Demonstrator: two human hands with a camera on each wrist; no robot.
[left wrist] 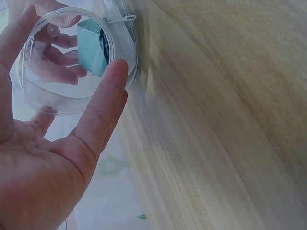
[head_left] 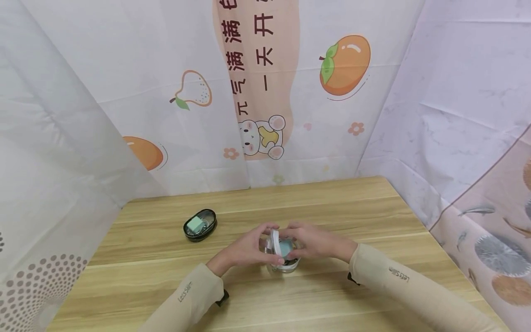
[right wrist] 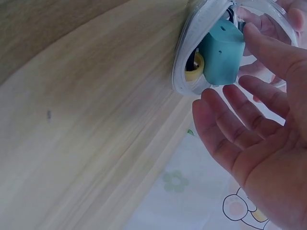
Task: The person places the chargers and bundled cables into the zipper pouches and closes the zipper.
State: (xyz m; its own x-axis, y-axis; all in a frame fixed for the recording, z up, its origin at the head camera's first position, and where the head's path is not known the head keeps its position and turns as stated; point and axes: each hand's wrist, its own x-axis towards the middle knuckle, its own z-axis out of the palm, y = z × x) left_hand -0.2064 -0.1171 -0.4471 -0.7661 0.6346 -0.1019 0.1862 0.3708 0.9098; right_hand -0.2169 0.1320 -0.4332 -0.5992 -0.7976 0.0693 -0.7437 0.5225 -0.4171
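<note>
A clear zip pouch (right wrist: pixel 180 72) with a white zip rim stands on the table between both hands. Its transparent lid (left wrist: pixel 53 100) is raised, and my left hand (head_left: pixel 253 246) grips its edge, fingers spread round it. At the pouch's mouth is a teal block (right wrist: pixel 223 55) with a small slot and a hole. My right hand (head_left: pixel 313 240) spans this block, thumb on one side and fingertips against the other; how firmly it pinches is hard to tell. Inside the pouch lie a yellow ring (right wrist: pixel 195 72) and something black, partly hidden by the block.
A closed, black-rimmed oval pouch (head_left: pixel 200 225) with a pale green block inside lies to the left on the wooden table (head_left: pixel 332 295). Printed curtains (head_left: pixel 178 138) hang behind the table and along both sides.
</note>
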